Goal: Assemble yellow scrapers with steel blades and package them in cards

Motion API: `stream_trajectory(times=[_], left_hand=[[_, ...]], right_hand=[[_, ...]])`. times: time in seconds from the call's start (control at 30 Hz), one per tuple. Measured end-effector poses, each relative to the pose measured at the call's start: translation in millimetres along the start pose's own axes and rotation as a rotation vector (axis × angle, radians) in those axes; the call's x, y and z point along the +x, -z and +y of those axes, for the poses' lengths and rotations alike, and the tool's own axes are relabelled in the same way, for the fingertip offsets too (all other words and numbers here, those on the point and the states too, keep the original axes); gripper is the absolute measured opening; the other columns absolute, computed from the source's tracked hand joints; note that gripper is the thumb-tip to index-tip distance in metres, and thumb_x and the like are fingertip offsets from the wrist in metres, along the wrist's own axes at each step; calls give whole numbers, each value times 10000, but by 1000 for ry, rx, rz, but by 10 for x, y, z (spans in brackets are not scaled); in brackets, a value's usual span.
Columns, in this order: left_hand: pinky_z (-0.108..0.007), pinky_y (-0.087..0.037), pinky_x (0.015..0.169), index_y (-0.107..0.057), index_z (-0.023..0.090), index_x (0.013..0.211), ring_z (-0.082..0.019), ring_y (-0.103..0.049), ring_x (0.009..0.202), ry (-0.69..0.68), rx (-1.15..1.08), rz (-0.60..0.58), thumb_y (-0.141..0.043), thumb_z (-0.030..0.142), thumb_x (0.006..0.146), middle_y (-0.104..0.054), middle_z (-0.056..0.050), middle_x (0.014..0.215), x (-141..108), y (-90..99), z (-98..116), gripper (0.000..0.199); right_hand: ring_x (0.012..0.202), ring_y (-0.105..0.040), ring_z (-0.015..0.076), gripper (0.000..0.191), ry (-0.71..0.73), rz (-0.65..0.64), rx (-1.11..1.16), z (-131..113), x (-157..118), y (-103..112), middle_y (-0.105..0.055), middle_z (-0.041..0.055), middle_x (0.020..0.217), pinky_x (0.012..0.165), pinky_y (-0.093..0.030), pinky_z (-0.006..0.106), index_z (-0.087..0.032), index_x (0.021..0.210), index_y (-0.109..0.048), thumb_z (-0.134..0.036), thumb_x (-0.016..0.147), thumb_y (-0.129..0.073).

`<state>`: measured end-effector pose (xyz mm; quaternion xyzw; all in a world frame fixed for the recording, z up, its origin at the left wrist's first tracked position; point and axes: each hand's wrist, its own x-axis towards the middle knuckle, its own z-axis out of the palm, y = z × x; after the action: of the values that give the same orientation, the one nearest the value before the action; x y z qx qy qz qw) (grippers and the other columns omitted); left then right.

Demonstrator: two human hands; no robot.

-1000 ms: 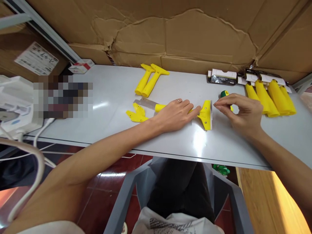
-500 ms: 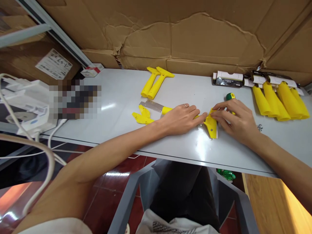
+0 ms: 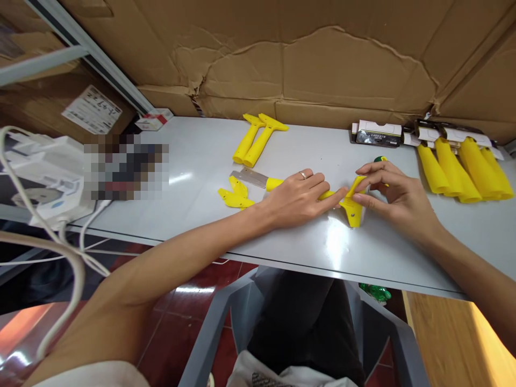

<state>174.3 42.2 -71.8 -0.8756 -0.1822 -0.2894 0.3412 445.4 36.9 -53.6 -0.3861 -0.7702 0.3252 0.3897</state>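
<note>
My left hand [image 3: 300, 199] is closed over the handle of a yellow tool on the grey table. The tool's yellow head [image 3: 353, 208], with a screw in it, sticks out to the right of my fingers. My right hand [image 3: 397, 193] pinches the upper part of that head between thumb and fingers. Left of my left hand lie a metal blade with a yellow grip [image 3: 252, 176] and flat yellow pieces [image 3: 236, 193]. Behind my right hand, the green and yellow end of a screwdriver [image 3: 380, 159] shows; the rest is mostly hidden.
Two yellow T-shaped handles [image 3: 261, 141] lie at the back. Several yellow sleeves [image 3: 470, 169] and black-and-white packs [image 3: 379, 133] line the back right. At the left are a white device [image 3: 66, 183], cables and a metal frame. Cardboard [image 3: 302, 70] stands behind the table [image 3: 193, 215].
My right hand has shifted slightly right, and its fingers have spread round the top of the yellow head, which has tilted a little. My left hand has barely moved.
</note>
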Motion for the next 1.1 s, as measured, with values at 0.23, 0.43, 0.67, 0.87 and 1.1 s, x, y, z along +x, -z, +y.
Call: stream_trajectory(times=[0.23, 0.43, 0.67, 0.87, 1.1], left_hand=[[-333, -436, 721, -642, 139, 1346, -181, -630, 784, 2, -10, 31, -649, 288, 1114, -722, -11, 831, 0, -7, -1, 276], [-344, -463, 738, -616, 145, 1381, -185, -638, 786, -11, -5, -1, -620, 304, 1127, -721, -15, 827, -19, -5, 4, 300], [-339, -455, 720, -627, 123, 1352, -188, -617, 772, -26, 16, 67, -650, 219, 1089, -729, -19, 846, 15, 46, 2, 281], [-348, -474, 740, -597, 118, 1384, -194, -616, 798, -18, 14, 63, -622, 226, 1105, -726, -24, 864, 13, 36, 8, 301], [-349, -496, 774, -586, 116, 1387, -197, -613, 809, -6, -25, 44, -620, 191, 1093, -715, -29, 874, 8, 38, 33, 305]], right_hand=[[1203, -672, 276, 105, -41, 10, 89, -37, -2, 1, -743, 49, 1071, 900, -602, 413, -309, 909, -799, -377, 904, -879], [940, -703, 211, 244, -134, 15, 182, -40, -16, -25, -727, 21, 1028, 867, -623, 384, -291, 980, -736, -382, 854, -924], [826, -718, 188, 416, -270, -50, 292, -41, -9, 17, -735, -12, 910, 758, -622, 331, -315, 1134, -707, -435, 822, -954], [880, -752, 202, 319, -225, -36, 207, -84, -27, 52, -798, 4, 972, 833, -627, 352, -307, 1063, -814, -471, 828, -955], [580, -626, 134, 315, -212, 0, 138, -119, -8, 32, -717, -19, 756, 568, -562, 300, -265, 912, -798, -521, 810, -951]])
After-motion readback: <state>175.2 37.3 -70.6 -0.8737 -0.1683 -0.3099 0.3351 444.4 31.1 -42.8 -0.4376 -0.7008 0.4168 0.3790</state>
